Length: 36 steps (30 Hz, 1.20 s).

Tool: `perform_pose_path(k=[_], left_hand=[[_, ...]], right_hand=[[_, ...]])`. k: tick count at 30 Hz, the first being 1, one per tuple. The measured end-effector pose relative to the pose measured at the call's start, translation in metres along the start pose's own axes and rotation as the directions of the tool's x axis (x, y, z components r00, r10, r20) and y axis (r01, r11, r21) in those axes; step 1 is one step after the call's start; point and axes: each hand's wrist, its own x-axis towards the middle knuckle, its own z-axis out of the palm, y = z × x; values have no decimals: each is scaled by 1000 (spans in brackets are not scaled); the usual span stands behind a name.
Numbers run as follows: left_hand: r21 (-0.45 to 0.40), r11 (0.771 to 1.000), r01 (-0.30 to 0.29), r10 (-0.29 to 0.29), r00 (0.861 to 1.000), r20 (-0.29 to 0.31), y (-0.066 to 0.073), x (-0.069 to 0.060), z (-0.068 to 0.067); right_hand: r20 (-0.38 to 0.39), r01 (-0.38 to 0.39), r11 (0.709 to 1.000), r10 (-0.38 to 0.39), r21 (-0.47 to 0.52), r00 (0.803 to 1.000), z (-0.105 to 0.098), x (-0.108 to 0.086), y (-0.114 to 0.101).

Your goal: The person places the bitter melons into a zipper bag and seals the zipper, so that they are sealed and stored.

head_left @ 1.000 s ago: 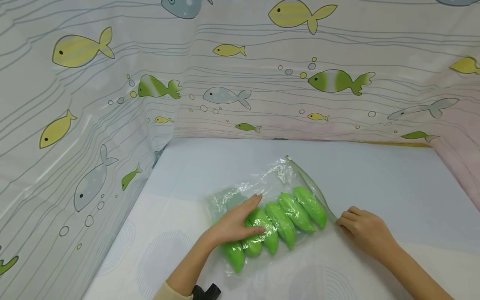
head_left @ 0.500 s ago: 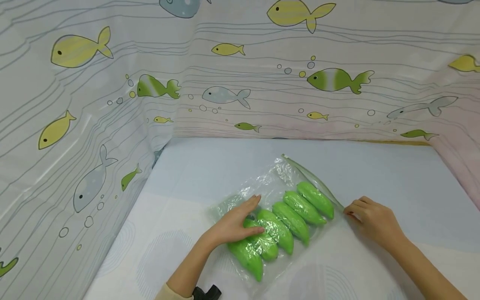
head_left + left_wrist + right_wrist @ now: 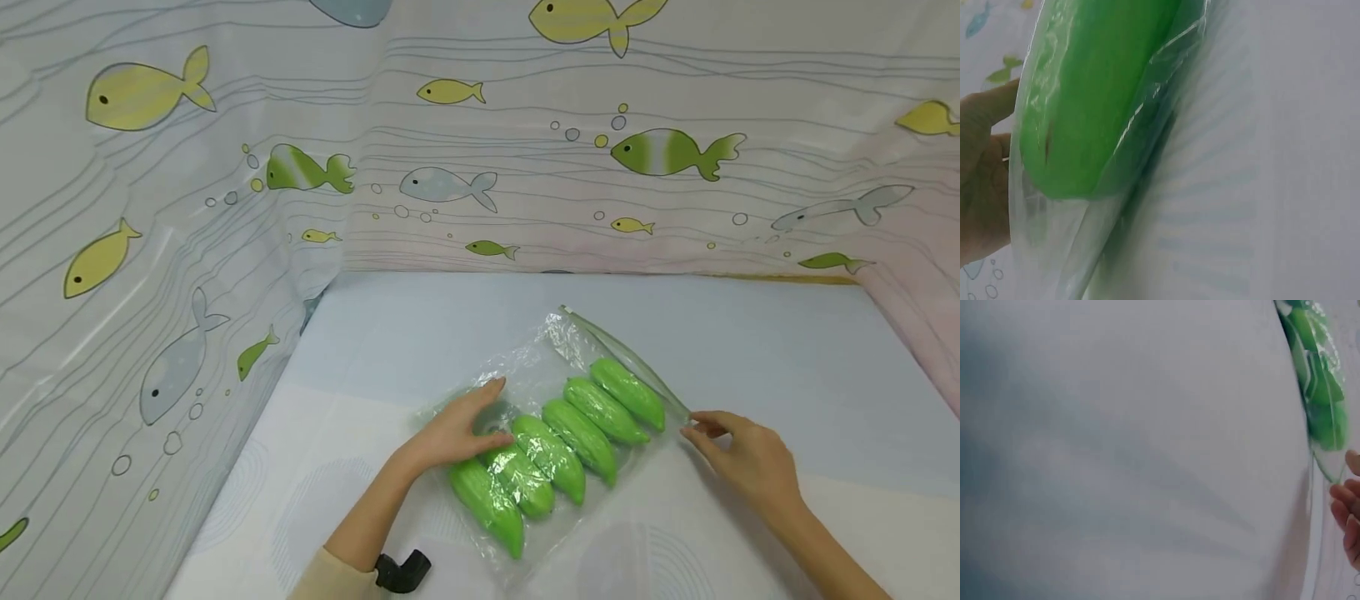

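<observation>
A clear zip bag (image 3: 536, 350) with a green seal strip (image 3: 622, 350) lies slanted on the table. Inside it are several green, elongated, fruit-like pieces (image 3: 577, 437) in a row. My left hand (image 3: 453, 429) rests on the bag's left part, thumb and fingers spread and fairly straight, partly covering the pieces there. The left wrist view shows one green piece (image 3: 1097, 100) close up under the plastic. My right hand (image 3: 750, 462) is at the bag's right corner, fingertips touching the end of the strip. Its thumb stands apart from the fingers in the right wrist view.
A pale cloth with circle patterns covers the table (image 3: 787, 358). Behind and to the left hang sheets (image 3: 525, 133) printed with fish. A black device (image 3: 403, 572) sits by my left wrist.
The bag and its pieces have shifted slightly, the lower end swinging right. My right hand moved up a little with the corner, and its thumb has parted from the fingers. The left hand stays on the bag.
</observation>
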Motion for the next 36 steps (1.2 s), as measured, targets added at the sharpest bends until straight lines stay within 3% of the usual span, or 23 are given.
perform_pose_path(k=[6,10,13,17,22,36], left_hand=[[27,996,83,-81,995,-54,-23,2,-7],[36,991,132,-129,989,-79,-39,0,-11],[42,987,152,-148,985,-90,-46,-3,-13],[53,986,160,-154,982,-111,-48,-6,-14],[32,986,163,-157,977,-144,-49,-8,-12],[20,978,208,-202,965,-170,-40,-17,-9]], right_hand=[[40,-135,991,135,-1,990,1,-4,-9],[19,-140,990,140,18,990,5,-6,-12],[44,-143,988,141,50,989,7,-8,-16],[100,-151,984,142,90,985,12,-8,-23],[43,-85,986,80,142,996,18,-6,-29],[80,-63,991,54,115,995,23,6,-23]])
